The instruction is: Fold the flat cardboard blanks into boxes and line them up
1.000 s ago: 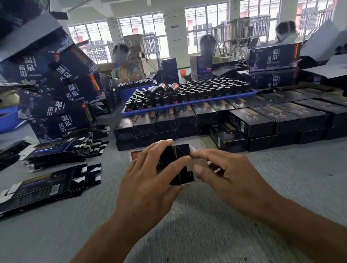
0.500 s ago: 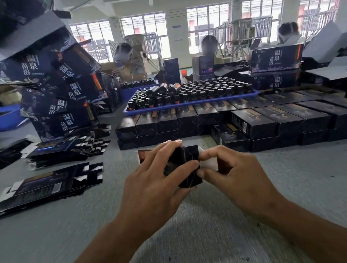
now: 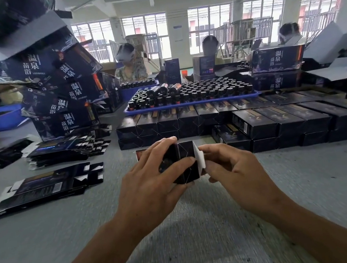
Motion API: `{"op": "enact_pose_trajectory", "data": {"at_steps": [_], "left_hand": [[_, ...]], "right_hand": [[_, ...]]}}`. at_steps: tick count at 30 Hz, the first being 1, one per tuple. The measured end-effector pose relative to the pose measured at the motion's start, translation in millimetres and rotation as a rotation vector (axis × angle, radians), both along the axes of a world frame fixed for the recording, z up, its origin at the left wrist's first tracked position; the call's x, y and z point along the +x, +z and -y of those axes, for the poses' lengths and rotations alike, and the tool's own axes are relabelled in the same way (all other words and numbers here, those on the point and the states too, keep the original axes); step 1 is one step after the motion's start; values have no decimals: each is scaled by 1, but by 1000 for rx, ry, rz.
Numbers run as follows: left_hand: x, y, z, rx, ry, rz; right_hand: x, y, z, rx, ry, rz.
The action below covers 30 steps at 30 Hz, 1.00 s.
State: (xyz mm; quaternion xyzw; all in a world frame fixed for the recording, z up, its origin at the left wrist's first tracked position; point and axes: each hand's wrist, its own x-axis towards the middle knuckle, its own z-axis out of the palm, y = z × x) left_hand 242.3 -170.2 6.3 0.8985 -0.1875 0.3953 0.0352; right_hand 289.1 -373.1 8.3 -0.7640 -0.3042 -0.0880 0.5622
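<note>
Much of the work looks done: a long double-stacked row of folded dark rectangular cardboard boxes (image 3: 253, 120) lines the grey table (image 3: 200, 235), while piles of flat dark printed cardboard blanks (image 3: 45, 185) at the left remain. Just before that row, the left hand (image 3: 149, 176) grips the half-formed small dark box (image 3: 185, 162) with curled fingers. The right hand (image 3: 234, 167) pinches its white end flap (image 3: 198, 156), apparently to tuck it in.
</note>
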Motion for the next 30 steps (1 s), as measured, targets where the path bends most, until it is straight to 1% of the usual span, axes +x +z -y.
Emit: {"op": "enact_pose_trajectory", "data": {"at_steps": [6,10,14,23,27,30], "left_hand": [[-2,-2,7,-79,-29,-11],[-4,-1,14,-114,10,-14],[-5,0,18,-113,34,-11],[-3,-2,17,-62,10,-14],[-2,-3,18,-73,-10,-16],[-2,-4,16,-99,-12,-12]], "right_hand": [[2,-1,-2,60,-7,-90],[2,-2,-1,80,26,-131],[2,-1,-2,100,37,-137],[1,-2,-3,101,-26,-79],[0,-2,-4,84,-62,-70],[1,1,-2,88,-26,-92]]}}
